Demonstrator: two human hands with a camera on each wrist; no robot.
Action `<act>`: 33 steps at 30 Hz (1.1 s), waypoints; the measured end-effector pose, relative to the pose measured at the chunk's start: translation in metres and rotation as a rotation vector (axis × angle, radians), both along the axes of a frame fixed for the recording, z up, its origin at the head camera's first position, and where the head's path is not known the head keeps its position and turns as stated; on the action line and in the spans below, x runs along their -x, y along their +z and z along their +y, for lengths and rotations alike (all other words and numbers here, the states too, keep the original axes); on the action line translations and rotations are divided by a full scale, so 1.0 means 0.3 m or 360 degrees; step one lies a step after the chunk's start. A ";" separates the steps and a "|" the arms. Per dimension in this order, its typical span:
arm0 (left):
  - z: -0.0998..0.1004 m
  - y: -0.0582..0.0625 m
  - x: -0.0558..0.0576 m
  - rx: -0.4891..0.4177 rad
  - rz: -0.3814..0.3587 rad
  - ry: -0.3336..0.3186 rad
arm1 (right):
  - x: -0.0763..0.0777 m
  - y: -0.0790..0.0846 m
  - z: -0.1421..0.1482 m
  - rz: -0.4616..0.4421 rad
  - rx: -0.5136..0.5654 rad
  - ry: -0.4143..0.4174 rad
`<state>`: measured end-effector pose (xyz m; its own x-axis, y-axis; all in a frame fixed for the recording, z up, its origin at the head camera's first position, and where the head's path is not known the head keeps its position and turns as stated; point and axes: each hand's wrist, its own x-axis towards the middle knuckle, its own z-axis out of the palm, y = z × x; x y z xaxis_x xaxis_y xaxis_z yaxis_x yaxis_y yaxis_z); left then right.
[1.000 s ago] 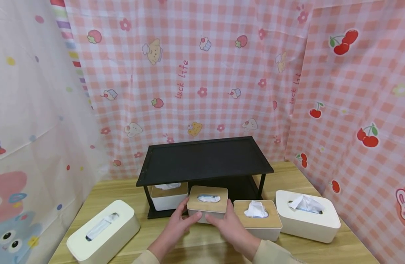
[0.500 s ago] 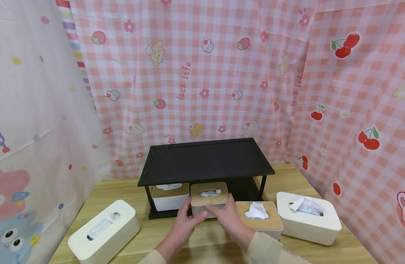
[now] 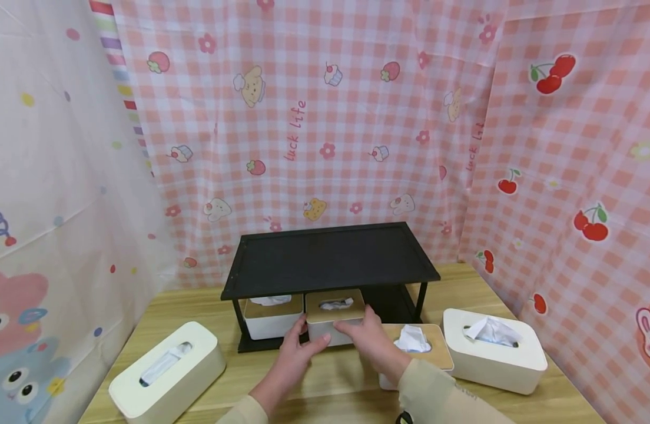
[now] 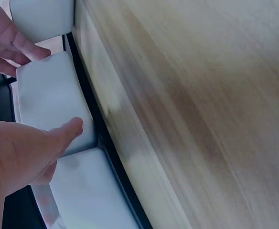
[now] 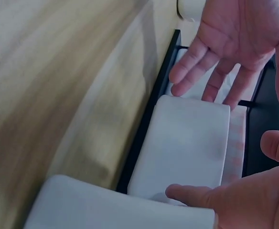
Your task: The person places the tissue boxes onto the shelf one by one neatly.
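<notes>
A tissue box (image 3: 332, 335) with a wood-look lid and pale walls sits mostly inside the black two-tier shelf (image 3: 335, 259), its lid partly under the top board. My left hand (image 3: 293, 356) touches its left side near the front, and my right hand (image 3: 372, 344) is at its right front corner. In the right wrist view, the fingers of my left hand (image 5: 244, 43) look straight and spread along the box's edge. From the left wrist, the box's pale front face (image 4: 53, 100) shows between both hands. A similar tissue box (image 3: 272, 321) stands beside it on the left.
On the wooden table (image 3: 325, 400), another wood-lidded tissue box (image 3: 436, 347) stands in front of the shelf's right end, partly behind my right hand. A longer white tissue box (image 3: 494, 365) is right of it; a second long white one (image 3: 171, 377) lies angled at left.
Both hands have moved the tissue box away from me, from in front of the shelf to under its top board. Its front has come level with the neighbouring box's front.
</notes>
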<state>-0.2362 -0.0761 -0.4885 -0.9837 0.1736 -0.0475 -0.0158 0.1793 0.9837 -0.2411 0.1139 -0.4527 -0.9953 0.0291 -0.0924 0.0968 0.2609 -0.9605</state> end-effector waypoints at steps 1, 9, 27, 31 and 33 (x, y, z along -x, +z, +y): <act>0.000 0.002 0.000 -0.0007 -0.0007 -0.0008 | 0.003 0.004 0.003 -0.0018 -0.0005 0.0006; -0.005 0.007 -0.019 -0.0024 -0.0031 -0.0029 | 0.006 0.027 0.031 -0.0116 -0.0115 0.0091; -0.026 0.010 -0.021 0.0132 -0.0010 -0.0091 | 0.050 0.042 0.119 0.0136 -0.1051 0.0285; -0.028 0.005 -0.015 0.0153 -0.0018 -0.0099 | 0.054 0.027 0.131 0.0195 -0.1159 0.0228; -0.029 0.002 -0.012 0.0159 -0.0022 -0.0098 | 0.055 0.019 0.136 0.0222 -0.1178 0.0204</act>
